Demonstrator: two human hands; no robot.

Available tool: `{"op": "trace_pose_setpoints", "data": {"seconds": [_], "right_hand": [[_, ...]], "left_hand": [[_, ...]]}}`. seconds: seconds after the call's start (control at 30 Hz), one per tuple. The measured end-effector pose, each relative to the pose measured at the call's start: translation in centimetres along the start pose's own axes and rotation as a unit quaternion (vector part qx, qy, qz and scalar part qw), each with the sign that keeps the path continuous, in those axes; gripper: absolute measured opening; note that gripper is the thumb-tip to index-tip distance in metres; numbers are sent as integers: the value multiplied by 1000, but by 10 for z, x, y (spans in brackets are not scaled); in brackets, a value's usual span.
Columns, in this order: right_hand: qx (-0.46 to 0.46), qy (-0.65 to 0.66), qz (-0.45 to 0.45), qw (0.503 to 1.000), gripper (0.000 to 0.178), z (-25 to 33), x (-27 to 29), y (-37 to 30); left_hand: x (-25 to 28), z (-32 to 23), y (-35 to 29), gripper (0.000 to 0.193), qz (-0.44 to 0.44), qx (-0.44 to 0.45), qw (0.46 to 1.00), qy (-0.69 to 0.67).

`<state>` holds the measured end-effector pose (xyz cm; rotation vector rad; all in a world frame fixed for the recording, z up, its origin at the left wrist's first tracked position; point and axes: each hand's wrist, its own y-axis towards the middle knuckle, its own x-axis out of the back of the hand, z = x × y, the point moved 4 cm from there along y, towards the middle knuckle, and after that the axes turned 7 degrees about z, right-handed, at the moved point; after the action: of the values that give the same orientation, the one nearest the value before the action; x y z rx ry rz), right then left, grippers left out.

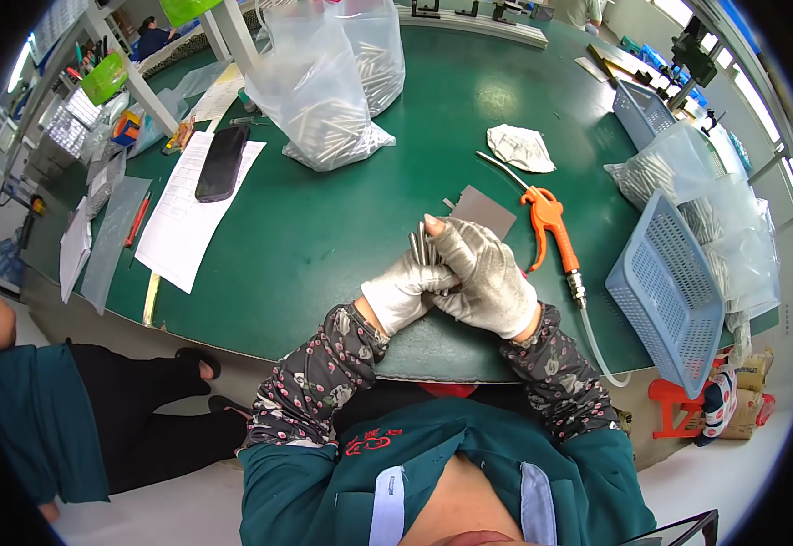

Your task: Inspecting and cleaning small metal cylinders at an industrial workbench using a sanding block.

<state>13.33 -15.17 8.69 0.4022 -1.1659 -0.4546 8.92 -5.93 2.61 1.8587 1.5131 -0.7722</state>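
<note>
In white work gloves, my hands meet over the green table near its front edge. My left hand (401,293) is closed around a small bundle of metal pins (421,246), whose ends stick up between the palms. Wrapped over them from the right is my right hand (488,278), its thumb bare at the tip and pressed by the pins; its palm side is hidden. Just beyond it lies a flat grey-brown plate (483,212). An orange air blow gun (549,223) with a clear hose rests to the right of my right hand.
Bags of metal pins (324,123) stand at the far left-centre. A phone (223,164) lies on paper sheets (178,232), beside a red pen (139,220). A crumpled white cloth (519,147) sits far right-centre. A blue basket (670,287) stands at the right edge. A person (60,419) is at left.
</note>
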Motion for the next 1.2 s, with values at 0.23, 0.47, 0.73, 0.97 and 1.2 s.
{"op": "trace_pose_setpoints", "data": {"seconds": [0.23,0.47,0.73,0.97,1.2], "right_hand": [[14,8,19,1000,51,0,-2,4],[-41,94,-69,992,75,-10,-3,-7],[-150,117,-77,979,37,-21,-8,-20],[-176,162,-104,965,28,-28,-14,-25],[-198,190,-115,955,23,-34,-19,-27]], "left_hand": [[5,7,-5,46,8,60,996,-61],[8,-7,-3,27,-48,-8,993,108],[12,-13,-5,29,-170,-73,918,352],[36,-5,0,41,-129,-117,860,481],[41,-3,3,41,-107,-116,879,451]]}}
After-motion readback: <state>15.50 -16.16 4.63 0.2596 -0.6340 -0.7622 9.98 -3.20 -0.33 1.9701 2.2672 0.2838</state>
